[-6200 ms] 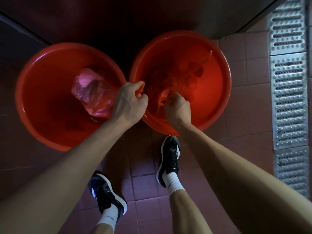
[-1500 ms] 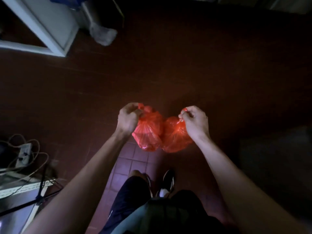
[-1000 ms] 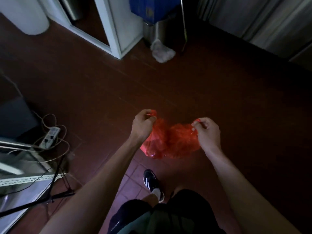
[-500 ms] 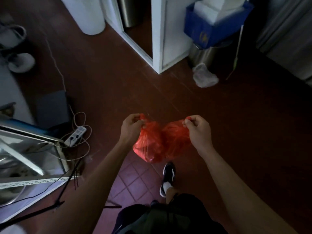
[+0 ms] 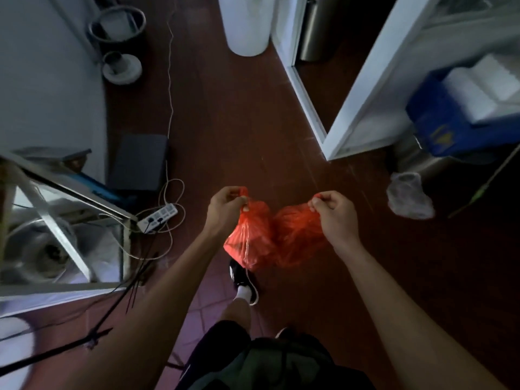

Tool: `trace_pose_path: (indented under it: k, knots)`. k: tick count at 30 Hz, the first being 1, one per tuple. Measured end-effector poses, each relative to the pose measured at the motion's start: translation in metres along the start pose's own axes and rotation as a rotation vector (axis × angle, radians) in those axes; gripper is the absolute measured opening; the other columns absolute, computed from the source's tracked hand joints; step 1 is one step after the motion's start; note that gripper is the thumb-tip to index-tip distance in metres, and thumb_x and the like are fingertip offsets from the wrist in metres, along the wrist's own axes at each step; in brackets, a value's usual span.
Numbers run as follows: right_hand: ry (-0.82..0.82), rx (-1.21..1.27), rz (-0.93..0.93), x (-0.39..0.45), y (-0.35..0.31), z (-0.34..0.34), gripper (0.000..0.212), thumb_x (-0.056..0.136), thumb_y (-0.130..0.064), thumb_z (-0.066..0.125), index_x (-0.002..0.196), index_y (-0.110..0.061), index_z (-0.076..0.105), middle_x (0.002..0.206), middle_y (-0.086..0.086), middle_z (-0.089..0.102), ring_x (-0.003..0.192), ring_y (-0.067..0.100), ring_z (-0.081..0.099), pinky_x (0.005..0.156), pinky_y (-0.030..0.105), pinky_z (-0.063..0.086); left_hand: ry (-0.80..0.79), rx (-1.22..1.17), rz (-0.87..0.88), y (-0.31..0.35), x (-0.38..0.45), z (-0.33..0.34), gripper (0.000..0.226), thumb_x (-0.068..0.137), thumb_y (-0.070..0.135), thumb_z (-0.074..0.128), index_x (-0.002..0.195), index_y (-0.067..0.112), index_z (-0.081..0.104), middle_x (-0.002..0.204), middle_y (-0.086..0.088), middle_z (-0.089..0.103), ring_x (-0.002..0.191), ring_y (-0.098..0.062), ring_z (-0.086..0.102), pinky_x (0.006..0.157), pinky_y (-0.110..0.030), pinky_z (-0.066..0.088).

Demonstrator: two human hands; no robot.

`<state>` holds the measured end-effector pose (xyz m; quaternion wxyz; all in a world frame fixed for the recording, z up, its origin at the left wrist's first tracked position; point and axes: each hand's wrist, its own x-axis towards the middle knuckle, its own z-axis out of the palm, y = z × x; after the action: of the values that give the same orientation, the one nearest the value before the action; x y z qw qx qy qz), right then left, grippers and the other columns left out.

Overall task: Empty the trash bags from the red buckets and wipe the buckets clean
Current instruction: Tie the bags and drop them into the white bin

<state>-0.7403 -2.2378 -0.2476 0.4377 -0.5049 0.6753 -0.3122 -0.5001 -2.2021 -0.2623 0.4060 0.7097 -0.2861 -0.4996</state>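
Two red trash bags out in front, one in each hand, hanging side by side and touching above the dark red floor (image 5: 239, 122). The left hand (image 5: 226, 208) has its grip closed on the gathered neck of the left bag (image 5: 247, 237), fingers curled over the twisted top; the right hand (image 5: 334, 212) pinches the bunched top of the right bag (image 5: 298, 237) the same way. Both bags sag full and rounded below the knuckles, the left one showing a thin crease down its side. Beneath them a black shoe with a white sock (image 5: 243, 282) is planted on the tiles, just near of the bags. To the left, a white power strip (image 5: 157, 218) lies in a loop of pale cable, beside a metal-framed stand (image 5: 64, 209). Far ahead stands a white cylinder (image 5: 244, 23), with a white door frame (image 5: 363, 77) angling across the right. Further right, a blue box (image 5: 450, 128) sits over a steel bin, and a crumpled clear plastic bag (image 5: 408, 199) lies on the floor near it
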Motion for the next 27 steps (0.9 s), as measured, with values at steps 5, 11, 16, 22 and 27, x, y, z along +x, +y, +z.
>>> trace_pose_path:
  k: [5, 11, 16, 22, 27]
  knots:
    - [0.007, -0.022, -0.023, 0.071, -0.049, 0.052, 0.006, 0.092, -0.015, 0.066, 0.092, -0.014, 0.072, 0.081, -0.004, 0.076, 0.078, 0.005, 0.072, 0.083, 0.029, 0.058, 0.005, -0.009, -0.006, 0.035, 0.085, -0.035, 0.029, 0.075, 0.025, 0.064, 0.102, 0.018, 0.072, 0.080, -0.006, 0.075, 0.076, -0.022, 0.071, 0.089, -0.053, 0.056]
    - [-0.020, -0.043, -0.068, 0.149, -0.116, 0.116, 0.008, 0.094, -0.019, 0.064, 0.095, -0.018, 0.072, 0.085, -0.006, 0.075, 0.083, 0.006, 0.071, 0.084, 0.030, 0.058, 0.037, 0.029, 0.024, 0.099, 0.163, -0.074, 0.028, 0.085, 0.022, 0.063, 0.111, 0.017, 0.071, 0.090, -0.005, 0.077, 0.084, -0.019, 0.074, 0.087, -0.046, 0.059]
    - [-0.053, -0.045, -0.124, 0.223, -0.166, 0.161, 0.007, 0.091, -0.019, 0.064, 0.091, -0.019, 0.072, 0.083, -0.006, 0.075, 0.082, 0.006, 0.071, 0.086, 0.032, 0.057, 0.128, 0.071, 0.062, 0.146, 0.240, -0.099, 0.023, 0.094, 0.013, 0.064, 0.116, 0.016, 0.070, 0.093, 0.000, 0.075, 0.086, -0.013, 0.072, 0.084, -0.038, 0.058]
    - [-0.164, -0.017, -0.164, 0.325, -0.211, 0.208, 0.006, 0.089, -0.021, 0.065, 0.088, -0.021, 0.071, 0.081, -0.005, 0.076, 0.082, 0.008, 0.072, 0.087, 0.039, 0.058, 0.248, 0.051, 0.048, 0.194, 0.333, -0.127, 0.024, 0.096, 0.012, 0.063, 0.119, 0.012, 0.069, 0.094, -0.009, 0.075, 0.087, -0.021, 0.071, 0.090, -0.048, 0.059]
    - [-0.272, -0.006, -0.165, 0.405, -0.250, 0.253, 0.007, 0.090, -0.019, 0.066, 0.086, -0.023, 0.071, 0.081, -0.006, 0.076, 0.082, 0.009, 0.073, 0.086, 0.039, 0.059, 0.329, 0.061, 0.001, 0.232, 0.402, -0.145, 0.026, 0.093, 0.018, 0.065, 0.119, 0.016, 0.072, 0.102, -0.004, 0.075, 0.098, -0.023, 0.073, 0.095, -0.053, 0.058]
